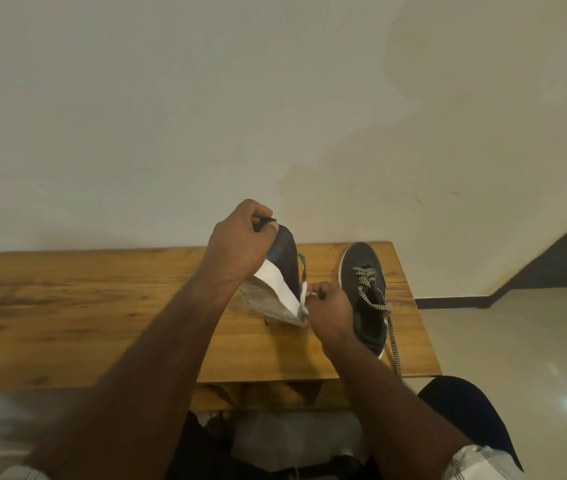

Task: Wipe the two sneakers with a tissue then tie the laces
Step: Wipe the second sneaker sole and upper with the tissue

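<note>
A: Where's the sneaker being wiped?
B: The lifted sneaker (284, 261) is tipped on its side, sole showing, above the desk (102, 306). The left hand (237, 240) has its grip curled round the heel at 12 o'clock.
A: And the right hand (329, 311)?
B: At 5 o'clock, pinching the tissue (303, 299) against the sole edge. The second sneaker (367, 296) lies at 3 o'clock, laces (368, 282) loose.

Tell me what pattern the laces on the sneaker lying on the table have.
Black-and-white stripes, like a zebra weave, on the laces of the dark sneaker; seen in the head view.
</note>
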